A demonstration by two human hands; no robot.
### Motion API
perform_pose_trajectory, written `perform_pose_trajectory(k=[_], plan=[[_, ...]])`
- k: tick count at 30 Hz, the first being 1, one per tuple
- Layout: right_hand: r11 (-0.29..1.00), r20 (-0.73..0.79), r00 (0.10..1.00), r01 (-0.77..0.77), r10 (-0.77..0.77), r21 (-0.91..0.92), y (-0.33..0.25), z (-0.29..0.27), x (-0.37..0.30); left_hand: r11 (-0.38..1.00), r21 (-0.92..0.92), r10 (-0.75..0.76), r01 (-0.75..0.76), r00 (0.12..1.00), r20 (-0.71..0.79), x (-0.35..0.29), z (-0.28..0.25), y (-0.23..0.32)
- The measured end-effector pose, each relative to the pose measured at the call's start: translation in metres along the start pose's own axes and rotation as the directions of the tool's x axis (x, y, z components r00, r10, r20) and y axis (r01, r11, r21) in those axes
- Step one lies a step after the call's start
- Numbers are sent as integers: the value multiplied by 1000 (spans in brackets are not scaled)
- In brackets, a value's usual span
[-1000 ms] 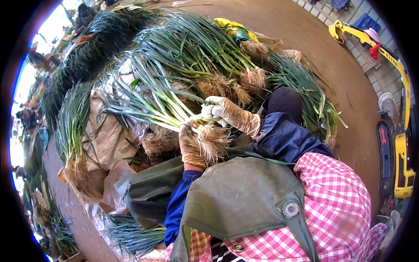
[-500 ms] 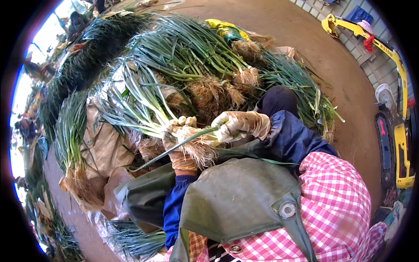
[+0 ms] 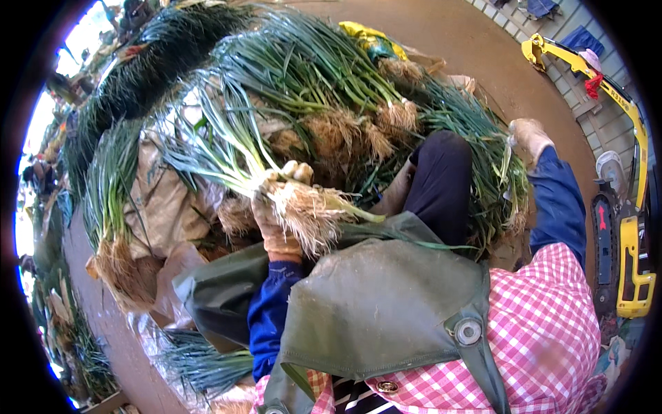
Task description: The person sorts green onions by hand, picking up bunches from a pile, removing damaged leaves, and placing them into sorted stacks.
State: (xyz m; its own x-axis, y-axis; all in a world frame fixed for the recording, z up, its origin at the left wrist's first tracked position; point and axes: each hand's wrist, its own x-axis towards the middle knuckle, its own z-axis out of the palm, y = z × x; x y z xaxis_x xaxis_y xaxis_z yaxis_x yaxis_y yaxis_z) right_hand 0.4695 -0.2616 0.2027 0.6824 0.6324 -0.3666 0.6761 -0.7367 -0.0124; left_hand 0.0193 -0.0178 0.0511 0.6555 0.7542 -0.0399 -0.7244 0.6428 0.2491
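Observation:
My left hand [image 3: 270, 222], in a soiled beige glove, is closed around a bunch of green onions [image 3: 252, 165] above my lap. Its fingertips show over the white stems. The green leaves point up and left, while the pale, stringy roots hang toward my apron. One short stalk sticks out to the right from the roots. Out at the right, my gloved right hand [image 3: 531, 141] is beside a heap of loose green leaves [image 3: 476, 138]. Its fingers are mostly turned away, so whether it holds anything is unclear.
Ahead lies a large pile of green onions [image 3: 296, 65] with brown roots. Another bunch [image 3: 114, 207] leans against brown sacking [image 3: 162, 196] at the left. My olive apron [image 3: 379, 303] covers my lap. A yellow toy-like excavator [image 3: 631, 276] stands at the far right.
My right hand has left the onion roots and swung out to the right, beside the leaf heap. The long leaf across the bunch is gone from there. My left hand still grips the bunch.

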Motion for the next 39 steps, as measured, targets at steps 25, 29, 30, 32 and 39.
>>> perform_pose_trajectory(k=[25, 29, 30, 32, 39], plan=[[734, 332, 708, 382, -623, 561, -216, 94, -25, 979, -49, 184, -198, 961, -207, 2, -16, 21], [654, -152, 636, 729, -757, -203, -240, 92, 46, 997, -37, 52, -60, 978, -201, -2, -3, 6], [577, -133, 571, 816, -810, -10, -266, 94, 48, 999, -25, 37, -41, 988, -149, -4, 0, 9], [387, -15, 493, 700, -870, 600, -312, 99, 38, 999, -14, -40, 39, 998, -48, -5, 7, 6], [71, 146, 102, -528, -984, 846, -416, 160, 9, 961, 144, -241, 236, 970, 21, -28, 14, 7]])
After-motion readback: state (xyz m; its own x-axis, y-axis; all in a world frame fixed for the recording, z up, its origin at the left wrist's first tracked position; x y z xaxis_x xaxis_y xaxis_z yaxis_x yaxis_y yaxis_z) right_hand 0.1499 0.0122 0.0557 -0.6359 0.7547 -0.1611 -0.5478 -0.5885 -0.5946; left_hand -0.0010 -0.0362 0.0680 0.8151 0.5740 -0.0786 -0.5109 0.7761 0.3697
